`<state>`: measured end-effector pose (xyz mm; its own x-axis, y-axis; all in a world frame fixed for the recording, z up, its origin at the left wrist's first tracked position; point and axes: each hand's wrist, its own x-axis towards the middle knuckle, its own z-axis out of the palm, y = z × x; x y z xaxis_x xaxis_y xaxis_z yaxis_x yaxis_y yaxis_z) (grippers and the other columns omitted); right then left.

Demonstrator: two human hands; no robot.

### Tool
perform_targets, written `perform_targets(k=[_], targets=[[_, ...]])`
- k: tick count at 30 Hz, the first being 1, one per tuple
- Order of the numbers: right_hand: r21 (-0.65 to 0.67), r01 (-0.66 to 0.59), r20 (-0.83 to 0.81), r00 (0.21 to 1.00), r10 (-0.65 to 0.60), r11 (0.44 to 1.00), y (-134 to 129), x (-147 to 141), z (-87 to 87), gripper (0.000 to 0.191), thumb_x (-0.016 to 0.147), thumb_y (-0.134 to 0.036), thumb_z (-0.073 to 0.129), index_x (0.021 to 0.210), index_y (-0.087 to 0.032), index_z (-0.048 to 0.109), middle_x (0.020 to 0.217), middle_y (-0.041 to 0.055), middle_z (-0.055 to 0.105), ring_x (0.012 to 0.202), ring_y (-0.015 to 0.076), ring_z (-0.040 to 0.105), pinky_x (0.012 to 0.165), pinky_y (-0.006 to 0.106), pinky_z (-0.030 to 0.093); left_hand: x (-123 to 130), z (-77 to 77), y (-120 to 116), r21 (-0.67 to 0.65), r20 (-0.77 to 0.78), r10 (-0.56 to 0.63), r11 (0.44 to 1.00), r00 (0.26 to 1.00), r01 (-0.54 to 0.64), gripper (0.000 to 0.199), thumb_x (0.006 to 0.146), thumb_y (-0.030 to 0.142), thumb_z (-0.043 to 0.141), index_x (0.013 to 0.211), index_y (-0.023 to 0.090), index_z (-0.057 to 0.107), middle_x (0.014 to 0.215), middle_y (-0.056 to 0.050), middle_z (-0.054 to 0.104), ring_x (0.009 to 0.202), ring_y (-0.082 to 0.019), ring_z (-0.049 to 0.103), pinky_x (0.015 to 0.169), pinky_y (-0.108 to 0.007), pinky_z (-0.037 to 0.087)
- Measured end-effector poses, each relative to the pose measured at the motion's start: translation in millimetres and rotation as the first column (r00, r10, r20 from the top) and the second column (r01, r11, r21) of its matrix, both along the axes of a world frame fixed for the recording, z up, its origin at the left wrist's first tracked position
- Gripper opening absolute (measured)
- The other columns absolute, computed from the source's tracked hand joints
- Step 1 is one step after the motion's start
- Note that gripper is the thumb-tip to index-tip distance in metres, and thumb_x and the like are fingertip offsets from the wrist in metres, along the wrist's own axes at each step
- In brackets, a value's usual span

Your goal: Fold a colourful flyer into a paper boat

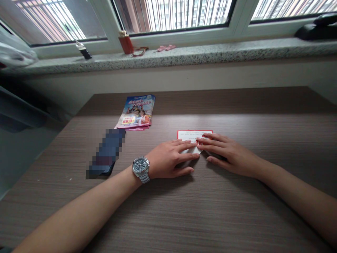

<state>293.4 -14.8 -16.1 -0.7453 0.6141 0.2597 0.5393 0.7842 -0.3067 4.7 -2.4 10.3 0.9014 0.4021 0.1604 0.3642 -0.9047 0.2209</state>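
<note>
Grips open, left hand (pixel 171 161) and right hand (pixel 228 154) lie palm-down on a red-edged card (pixel 194 136).

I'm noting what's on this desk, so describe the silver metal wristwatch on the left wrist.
The silver metal wristwatch sits on the wrist just behind the left hand, its round steel case and dark dial with small subdials facing up. A linked steel bracelet wraps the wrist. It looks intact; the time is too small to read.

White paper card (pixel 194 135), red border, printed lines, lying flat
</note>
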Motion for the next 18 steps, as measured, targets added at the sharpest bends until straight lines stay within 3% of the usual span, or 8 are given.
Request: perform_targets(k=[6,12,18], targets=[[0.004,0.002,0.001,1.0,-0.002,1.0,-1.0,-0.3,1.2,0.05,0.097,-0.029,0.057,0.146,-0.028,0.049,0.151,0.0038,0.052,0.144,0.0283,0.039,0.117,0.054,0.037,-1.2,4.5,0.4,-0.042,0.031,-0.019,0.999,0.999,0.021,0.049,0.095,0.05,0.056,0.136,0.024,0.057,0.15,-0.012,0.05,0.135,-0.029,0.051,0.114,-0.048,0.042],[-0.008,-0.002,-0.02,1.0,0.001,1.0,-1.5,0.5,-0.5,0.052,0.096,-0.027,0.058,0.148,-0.03,0.048,0.15,0.0032,0.053,0.144,0.0283,0.04,0.117,0.054,0.037,-2.0,4.1,5.1,-0.118,0.062,-0.026,0.992,0.998,0.034,0.044,0.097,0.045,0.053,0.133,0.019,0.057,0.146,-0.01,0.055,0.133,-0.025,0.054,0.114,-0.043,0.043],[-0.006,-0.006,-0.026,1.0,0.006,1.0,-1.0,-0.4,1.1,0.052,0.096,-0.027,0.058,0.147,-0.029,0.049,0.149,0.0041,0.054,0.143,0.0284,0.041,0.117,0.054,0.038,-2.0,1.4,4.0,-0.06,0.016,-0.026,0.998,1.0,0.027,0.049,0.098,0.048,0.053,0.141,0.025,0.052,0.151,-0.01,0.048,0.136,-0.028,0.049,0.115,-0.047,0.04]])
